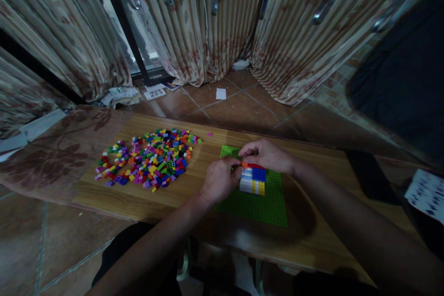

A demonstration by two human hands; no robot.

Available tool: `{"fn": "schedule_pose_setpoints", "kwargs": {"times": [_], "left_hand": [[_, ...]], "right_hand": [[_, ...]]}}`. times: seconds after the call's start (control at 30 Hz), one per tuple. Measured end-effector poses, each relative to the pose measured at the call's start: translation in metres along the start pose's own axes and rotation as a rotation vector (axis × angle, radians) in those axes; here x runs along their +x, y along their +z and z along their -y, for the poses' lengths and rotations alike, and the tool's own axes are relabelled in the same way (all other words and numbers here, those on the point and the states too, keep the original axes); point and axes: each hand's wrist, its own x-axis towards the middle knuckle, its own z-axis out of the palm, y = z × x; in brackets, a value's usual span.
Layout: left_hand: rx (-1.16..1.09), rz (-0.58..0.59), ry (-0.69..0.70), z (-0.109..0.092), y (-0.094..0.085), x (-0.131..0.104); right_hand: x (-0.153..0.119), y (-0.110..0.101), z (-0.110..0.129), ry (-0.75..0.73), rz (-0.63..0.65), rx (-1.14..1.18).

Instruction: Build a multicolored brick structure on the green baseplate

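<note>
On a green baseplate point(251, 208) sits a flat patch of toy bricks. It has a blue part point(259, 175), a white part point(247, 186), a yellow part point(261, 188) and a red strip point(255, 166) along the far side. An orange brick point(244, 165) is at the far left corner of the patch. My left hand point(222, 178) comes from the left with thumb and forefinger closed at this brick. From the right, my right hand point(268, 156) arches over the red strip, its fingers curled and closed around the same orange brick. The fingertips partly hide the brick.
A wide pile of loose coloured bricks point(152, 159) lies left on the wooden table point(194, 194). One pink brick point(209, 134) lies apart from it. A dark flat object point(371, 178) and playing cards point(426, 194) are at the right. Curtains point(194, 23) hang beyond.
</note>
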Motion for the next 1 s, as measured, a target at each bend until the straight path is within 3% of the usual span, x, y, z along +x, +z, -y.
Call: {"fn": "schedule_pose_setpoints", "kwargs": {"times": [0.47,0.67,1.0], "left_hand": [[0.044,-0.06,0.016,0.001,0.003,-0.004],[0.036,-0.033,0.019,0.001,0.002,-0.009],[0.001,-0.01,0.021,0.0,0.002,-0.006]], "right_hand": [[0.0,0.006,-0.013,-0.034,-0.05,0.031],[-0.006,0.012,-0.011,-0.067,-0.071,-0.013],[-0.02,0.006,-0.003,-0.152,-0.267,-0.022]]}}
